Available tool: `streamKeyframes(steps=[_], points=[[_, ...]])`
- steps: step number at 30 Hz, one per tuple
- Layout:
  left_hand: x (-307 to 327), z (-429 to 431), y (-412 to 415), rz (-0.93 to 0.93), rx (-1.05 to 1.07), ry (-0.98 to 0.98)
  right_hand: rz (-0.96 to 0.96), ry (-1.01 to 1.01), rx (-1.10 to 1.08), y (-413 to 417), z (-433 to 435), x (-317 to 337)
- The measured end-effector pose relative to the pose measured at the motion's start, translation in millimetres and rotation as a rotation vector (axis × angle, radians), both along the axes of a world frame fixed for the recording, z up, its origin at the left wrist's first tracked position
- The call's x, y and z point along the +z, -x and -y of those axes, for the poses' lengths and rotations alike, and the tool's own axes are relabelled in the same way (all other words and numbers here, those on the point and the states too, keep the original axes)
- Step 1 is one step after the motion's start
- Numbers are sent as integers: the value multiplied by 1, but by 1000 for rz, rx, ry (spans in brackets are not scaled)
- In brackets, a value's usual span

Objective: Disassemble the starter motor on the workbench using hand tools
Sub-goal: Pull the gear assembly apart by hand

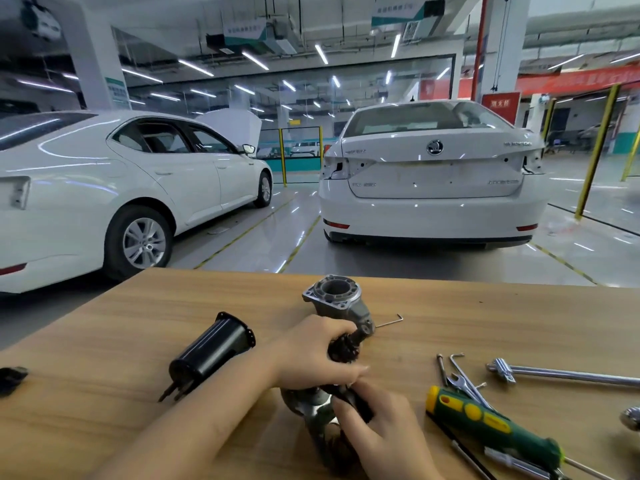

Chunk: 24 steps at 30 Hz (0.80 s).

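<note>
A grey cast starter housing point(341, 301) stands at the middle of the wooden workbench point(104, 375), its round mouth facing up and away. A dark greasy gear assembly point(343, 348) sticks out of its near end. My left hand point(317, 355) is wrapped around that gear assembly. My right hand point(384, 434) pinches a black part point(353, 401) on the metal body below it; the lower body is mostly hidden by both hands. The black cylindrical motor casing point(213, 351) lies apart to the left.
To the right lie a green and yellow screwdriver point(491, 424), a small spanner point(460, 384), two long bolts point(441, 368), a chrome socket bar point(568, 374) and a hex key point(389, 322). A small black part point(12, 377) sits at the left edge. Two white cars stand beyond the bench.
</note>
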State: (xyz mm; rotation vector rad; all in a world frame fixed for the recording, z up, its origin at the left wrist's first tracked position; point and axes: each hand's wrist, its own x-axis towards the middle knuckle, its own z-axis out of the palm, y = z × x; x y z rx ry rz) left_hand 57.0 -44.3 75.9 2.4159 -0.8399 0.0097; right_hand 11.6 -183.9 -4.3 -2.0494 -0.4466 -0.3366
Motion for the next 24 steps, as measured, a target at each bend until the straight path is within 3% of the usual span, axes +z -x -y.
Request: streamKeyframes(steps=[11,16,24], points=[[-17,-2,-13,-92,120,237,-185,71,1,-6,7,6],[-27,-18,-18,-155,198,397,-294,-89,-44,-11,18,6],[-46,-27,-6,-129,252,470,-179,106,-113,-14,22,13]])
